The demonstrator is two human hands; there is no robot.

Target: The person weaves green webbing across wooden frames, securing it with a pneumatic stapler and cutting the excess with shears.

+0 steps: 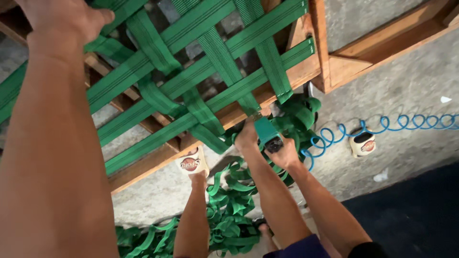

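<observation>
A wooden frame carries green webbing woven in a lattice. My left hand reaches to the top left, closed over a webbing strap with the thumb on top; its fingers are cut off by the picture's edge. My right hand grips a teal staple gun at the frame's lower rail. Right beside it another hand pinches a strap end against the rail; I cannot tell whose it is.
A blue coiled air hose runs from the gun across the concrete floor to the right. Loose green webbing lies heaped below. A sandalled foot stands by the frame, and another sandal lies near the hose. A dark mat lies at the lower right.
</observation>
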